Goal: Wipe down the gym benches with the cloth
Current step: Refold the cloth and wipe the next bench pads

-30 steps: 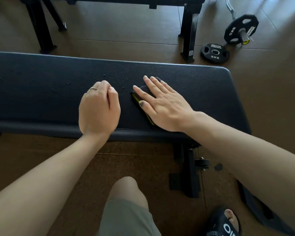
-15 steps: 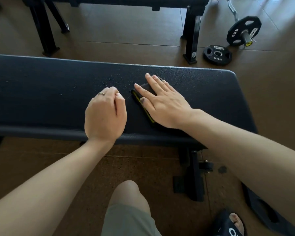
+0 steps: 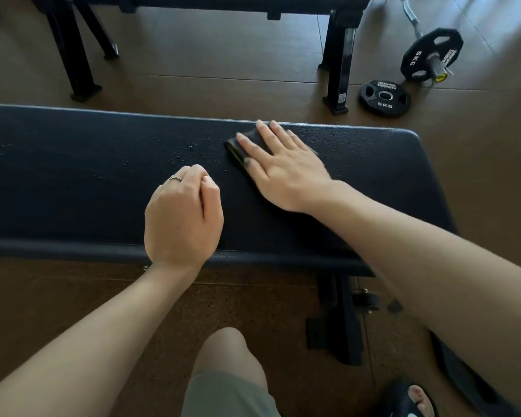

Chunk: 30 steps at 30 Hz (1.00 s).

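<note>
A long black padded gym bench (image 3: 73, 176) runs across the view in front of me. My right hand (image 3: 283, 167) lies flat with straight fingers on a folded dark cloth (image 3: 238, 149) with a yellow-green edge, pressing it onto the pad near the far edge. Most of the cloth is hidden under the palm. My left hand (image 3: 182, 218) rests on the pad near the front edge, fingers curled under into a loose fist, holding nothing, a ring on one finger. Small water droplets (image 3: 190, 152) dot the pad to the left of the cloth.
A second black bench (image 3: 339, 49) stands behind on the brown floor. Two 5 kg weight plates (image 3: 384, 97) and a curl bar (image 3: 433, 55) lie at the back right. The near bench's foot (image 3: 337, 323) stands beside my knee (image 3: 226, 350) and sandalled foot (image 3: 409, 398).
My right hand has slid the cloth away from me toward the bench's far edge. My left hand has stayed in its place on the pad.
</note>
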### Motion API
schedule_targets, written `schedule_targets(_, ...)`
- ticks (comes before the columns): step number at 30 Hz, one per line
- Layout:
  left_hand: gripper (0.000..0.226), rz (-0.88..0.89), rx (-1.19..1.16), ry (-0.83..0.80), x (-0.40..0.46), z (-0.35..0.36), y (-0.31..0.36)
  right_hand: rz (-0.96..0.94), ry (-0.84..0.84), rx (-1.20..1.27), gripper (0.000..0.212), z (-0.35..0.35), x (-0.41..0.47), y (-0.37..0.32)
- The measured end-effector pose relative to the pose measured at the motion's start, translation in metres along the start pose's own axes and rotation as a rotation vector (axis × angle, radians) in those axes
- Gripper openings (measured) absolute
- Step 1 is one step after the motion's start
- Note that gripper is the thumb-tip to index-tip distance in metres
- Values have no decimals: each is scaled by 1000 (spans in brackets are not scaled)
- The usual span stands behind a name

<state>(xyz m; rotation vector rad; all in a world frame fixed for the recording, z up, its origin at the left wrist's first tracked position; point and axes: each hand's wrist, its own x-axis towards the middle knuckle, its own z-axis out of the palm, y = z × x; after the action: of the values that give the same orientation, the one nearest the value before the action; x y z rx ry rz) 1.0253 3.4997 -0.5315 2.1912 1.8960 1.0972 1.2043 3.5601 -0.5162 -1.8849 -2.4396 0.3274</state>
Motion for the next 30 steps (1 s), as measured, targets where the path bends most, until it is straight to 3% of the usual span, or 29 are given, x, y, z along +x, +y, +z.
schedule_targets(2, 30, -2, 14, -1, 0, 0, 0, 34, -2, 6, 57, 4, 27, -19)
schedule_targets(4, 31, -2, 18, 2, -1, 1, -1, -65, 4, -3, 57, 7, 32, -36)
schedule_targets(8, 31, -8, 21, 6, -2, 0, -3, -161, -4, 3, 54, 3, 27, -15)
schedule_targets(14, 32, -11, -12, -3, -1, 1, -3, 302, 24, -3, 59, -18, -8, 99)
schedule_targets(17, 32, 9, -12, 2, 0, 3, -2, 485, 34, 31, 59, -16, -35, 105)
schedule_targets(19, 33, 15, -1, 14, -1, 3, -3, 421, 59, 19, 60, -8, -29, 66)
schedule_targets(23, 36, 2, 1, -1, 0, 1, -3, -36, 37, 27, 58, 12, -21, -25)
schedule_targets(25, 37, -6, 10, 2, 0, 1, -4, -167, 13, 24, 56, 12, -26, -28)
schedule_targets(27, 36, -9, 12, 5, -1, 1, -4, -182, 6, -31, 55, 8, -28, 4)
schedule_targets(30, 35, -14, 5, 4, -1, 1, -3, 94, 9, -62, 56, -11, -25, 73)
